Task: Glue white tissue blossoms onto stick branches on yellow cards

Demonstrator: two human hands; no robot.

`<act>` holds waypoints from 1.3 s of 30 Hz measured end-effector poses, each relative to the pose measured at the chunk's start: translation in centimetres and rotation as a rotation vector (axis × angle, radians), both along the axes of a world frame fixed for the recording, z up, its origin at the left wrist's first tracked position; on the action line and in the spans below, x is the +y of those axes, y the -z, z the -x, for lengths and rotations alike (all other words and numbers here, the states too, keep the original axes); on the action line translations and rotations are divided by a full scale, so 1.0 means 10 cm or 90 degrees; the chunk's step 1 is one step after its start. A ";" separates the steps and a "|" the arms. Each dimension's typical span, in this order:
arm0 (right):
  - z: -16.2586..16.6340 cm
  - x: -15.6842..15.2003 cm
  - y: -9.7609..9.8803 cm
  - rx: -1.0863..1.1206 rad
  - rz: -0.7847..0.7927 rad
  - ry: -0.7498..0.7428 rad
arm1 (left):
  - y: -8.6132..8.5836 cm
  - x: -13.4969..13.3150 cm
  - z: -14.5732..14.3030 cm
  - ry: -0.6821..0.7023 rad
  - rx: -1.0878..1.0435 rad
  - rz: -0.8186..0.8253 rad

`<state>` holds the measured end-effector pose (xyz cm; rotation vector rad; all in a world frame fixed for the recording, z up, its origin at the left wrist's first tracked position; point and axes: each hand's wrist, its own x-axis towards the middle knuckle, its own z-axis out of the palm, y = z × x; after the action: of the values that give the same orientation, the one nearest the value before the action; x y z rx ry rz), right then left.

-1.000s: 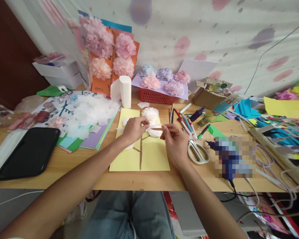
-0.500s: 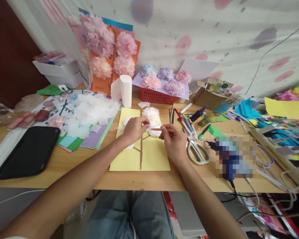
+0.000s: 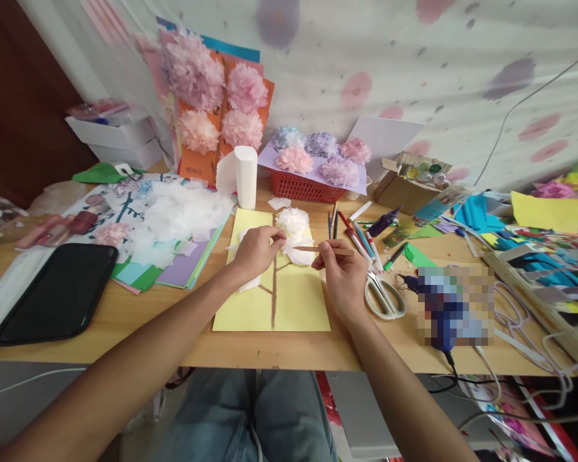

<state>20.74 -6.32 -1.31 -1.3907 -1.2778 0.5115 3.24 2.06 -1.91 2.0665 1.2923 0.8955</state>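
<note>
On the table lies a yellow sheet of paper [image 3: 301, 301] with a brown tree trunk and branches [image 3: 274, 295] drawn on it. A ruffled white paper flower [image 3: 293, 220] rests on its upper part, with a smooth white piece [image 3: 299, 255] just below. My right hand [image 3: 341, 276] pinches a pointed wooden stick [image 3: 306, 249], its tip directed left over the white piece. My left hand [image 3: 256, 255] is beside the flower, thumb and fingertips together; what they hold, if anything, is hidden. More white tissue [image 3: 250, 283] shows partly under that hand.
Scissors [image 3: 385, 298], markers [image 3: 359, 240] and a blue glue gun [image 3: 446, 314] lie to the right. White tissue [image 3: 178, 208], coloured paper and a black tablet-like device [image 3: 55, 292] are at left. Behind stand a white roll [image 3: 245, 178] and a red basket [image 3: 308, 187] under paper flowers.
My right hand has drawn slightly right with the wooden stick. My left hand's fingertips have shifted a little left. The paper stays in place.
</note>
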 end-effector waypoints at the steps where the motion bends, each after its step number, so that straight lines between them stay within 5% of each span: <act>1: 0.00 -0.01 -0.01 -0.001 -0.007 0.003 | 0.01 0.00 0.00 0.000 0.000 -0.001; 16: -0.03 0.05 0.10 -0.033 0.021 -0.008 | -0.17 0.02 0.19 -0.069 0.009 -0.034; 26: -0.04 0.04 0.08 -0.051 0.020 -0.009 | -0.10 0.02 0.16 -0.001 0.098 -0.012; 32: -0.02 0.02 0.05 -0.035 0.013 -0.015 | -0.16 -0.09 0.16 0.131 0.230 -0.005; 39: 0.00 0.00 0.07 -0.077 0.004 -0.011 | -0.12 -0.16 0.13 0.139 0.257 -0.008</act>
<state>20.77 -6.29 -1.97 -1.4341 -1.3877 0.4490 1.90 0.48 -0.74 2.4259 1.2187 0.4030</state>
